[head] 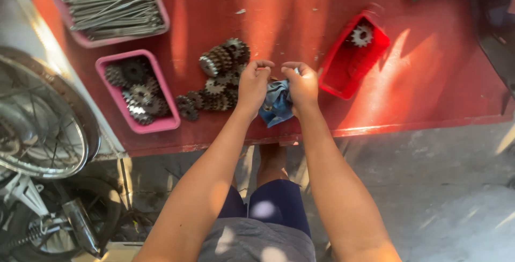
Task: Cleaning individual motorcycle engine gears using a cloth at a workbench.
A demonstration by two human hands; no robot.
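Both my hands are closed over the near edge of a red table point(429, 79). My left hand point(252, 84) is a fist, gripping something small that I cannot make out, against a blue cloth point(276, 103). My right hand point(301, 84) grips that cloth, which hangs bunched between the two hands. Just left of my left hand lies a heap of metal sprockets point(217, 77) on the table.
A red tray point(351, 58) holding one sprocket sits right of my hands. A pink tray point(137, 93) of sprockets and a pink tray point(110, 4) of spokes lie to the left. Spoked wheels point(37, 122) lean at far left. Concrete floor lies below.
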